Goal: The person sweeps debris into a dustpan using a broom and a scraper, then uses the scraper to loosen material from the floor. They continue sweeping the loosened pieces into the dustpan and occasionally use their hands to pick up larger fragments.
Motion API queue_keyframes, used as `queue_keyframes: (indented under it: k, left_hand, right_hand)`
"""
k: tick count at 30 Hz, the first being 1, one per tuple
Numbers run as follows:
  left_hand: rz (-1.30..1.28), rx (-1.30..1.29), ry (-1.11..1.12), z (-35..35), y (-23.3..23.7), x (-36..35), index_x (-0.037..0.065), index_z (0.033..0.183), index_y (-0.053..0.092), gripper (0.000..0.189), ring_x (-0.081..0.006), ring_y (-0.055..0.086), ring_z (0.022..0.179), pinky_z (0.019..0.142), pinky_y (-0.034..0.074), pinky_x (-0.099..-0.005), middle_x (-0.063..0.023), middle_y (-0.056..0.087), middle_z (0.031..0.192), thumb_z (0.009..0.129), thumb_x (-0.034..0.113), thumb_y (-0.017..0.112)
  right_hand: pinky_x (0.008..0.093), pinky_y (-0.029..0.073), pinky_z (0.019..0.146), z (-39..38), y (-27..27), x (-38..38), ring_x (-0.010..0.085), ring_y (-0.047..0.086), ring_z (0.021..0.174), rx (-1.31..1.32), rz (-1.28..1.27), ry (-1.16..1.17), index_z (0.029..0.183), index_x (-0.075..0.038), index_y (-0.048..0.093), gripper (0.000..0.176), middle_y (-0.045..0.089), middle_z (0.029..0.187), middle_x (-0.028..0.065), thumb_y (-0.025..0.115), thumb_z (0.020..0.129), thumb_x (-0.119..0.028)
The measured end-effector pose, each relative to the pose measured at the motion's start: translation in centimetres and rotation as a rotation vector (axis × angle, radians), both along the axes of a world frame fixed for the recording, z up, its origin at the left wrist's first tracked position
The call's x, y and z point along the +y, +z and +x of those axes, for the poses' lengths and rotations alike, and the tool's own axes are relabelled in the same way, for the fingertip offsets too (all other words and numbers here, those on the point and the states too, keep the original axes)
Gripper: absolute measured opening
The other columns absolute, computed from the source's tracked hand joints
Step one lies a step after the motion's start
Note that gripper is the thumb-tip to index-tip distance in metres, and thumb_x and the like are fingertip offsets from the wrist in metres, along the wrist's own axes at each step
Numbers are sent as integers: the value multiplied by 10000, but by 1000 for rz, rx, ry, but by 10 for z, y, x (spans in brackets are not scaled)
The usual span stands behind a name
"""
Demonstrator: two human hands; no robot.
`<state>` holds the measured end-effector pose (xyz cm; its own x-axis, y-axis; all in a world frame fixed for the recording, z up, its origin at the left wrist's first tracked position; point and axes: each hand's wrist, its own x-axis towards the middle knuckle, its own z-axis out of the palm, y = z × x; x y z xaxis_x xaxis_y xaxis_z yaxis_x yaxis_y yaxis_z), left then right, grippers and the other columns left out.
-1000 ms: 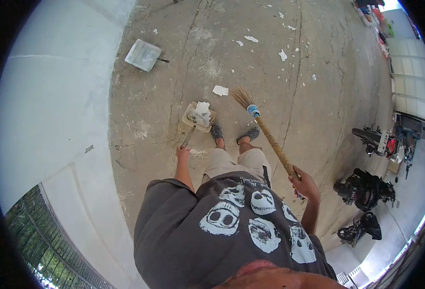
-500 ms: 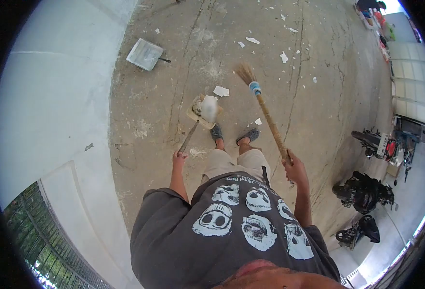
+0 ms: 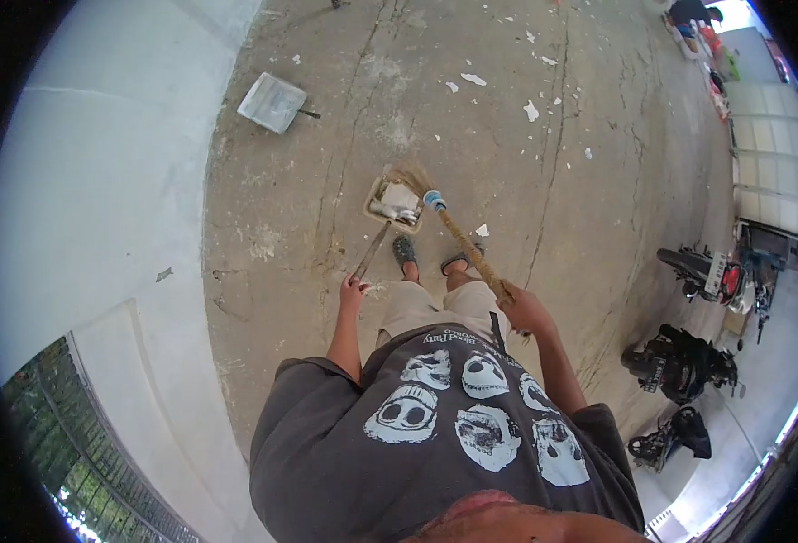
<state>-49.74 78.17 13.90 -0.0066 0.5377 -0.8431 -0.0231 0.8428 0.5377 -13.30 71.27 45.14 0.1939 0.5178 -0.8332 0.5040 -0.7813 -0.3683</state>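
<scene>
My left hand point(image 3: 353, 290) is closed around the handle of a dustpan point(image 3: 369, 204), which rests on the concrete floor in front of my feet. White paint flakes point(image 3: 397, 199) lie inside the pan. My right hand point(image 3: 523, 310) grips the stick of a straw broom point(image 3: 460, 237) with a blue and white band. The broom's bristles reach over the far right rim of the dustpan, by the flakes. One loose white flake point(image 3: 482, 230) lies on the floor near my right shoe.
A white paint tray point(image 3: 273, 102) with a dark-handled tool sits at the far left by the white wall point(image 3: 118, 181). More flakes point(image 3: 531, 110) are scattered ahead on the cracked floor. Motorcycles point(image 3: 684, 362) stand along the right side. At the far right a person point(image 3: 691, 13) is partly visible.
The broom has swung left to the dustpan, and the large flake beside the pan is now in it. The dustpan has shifted slightly right.
</scene>
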Motion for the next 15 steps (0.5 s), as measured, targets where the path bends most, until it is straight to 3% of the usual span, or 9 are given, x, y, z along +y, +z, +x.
queue_keyframes:
  k: [5,7,10,15]
  left_hand:
    - [5,50,-48,1,-16,-14,-21,1208,384,356,-165,613,679,480,419,-240,-107,548,946,893,137,439]
    - [27,36,-26,2,-30,-20,-30,1198,386,353,-172,614,678,486,425,-242,-111,544,952,890,131,445]
    - [38,63,-64,3,-45,-21,-56,1170,395,340,-176,620,673,485,429,-249,-120,540,941,883,117,449]
    - [43,42,66,6,-49,-9,-108,1121,407,335,-216,625,690,540,485,-280,-159,525,982,871,111,447]
  right_hand:
    - [369,481,526,-10,5,-15,258,584,501,-28,37,-111,1248,-3,396,516,604,786,225,521,782,-183]
    - [319,445,428,-4,-9,-27,167,522,428,-81,120,-89,1294,-64,372,535,599,723,153,558,806,-182]
    - [352,475,494,-7,19,-10,237,590,516,-57,9,-137,1262,-12,391,514,612,831,208,533,792,-165]
    - [350,480,544,-4,14,-12,261,603,582,-82,18,-191,1259,-22,398,504,609,880,209,534,795,-166]
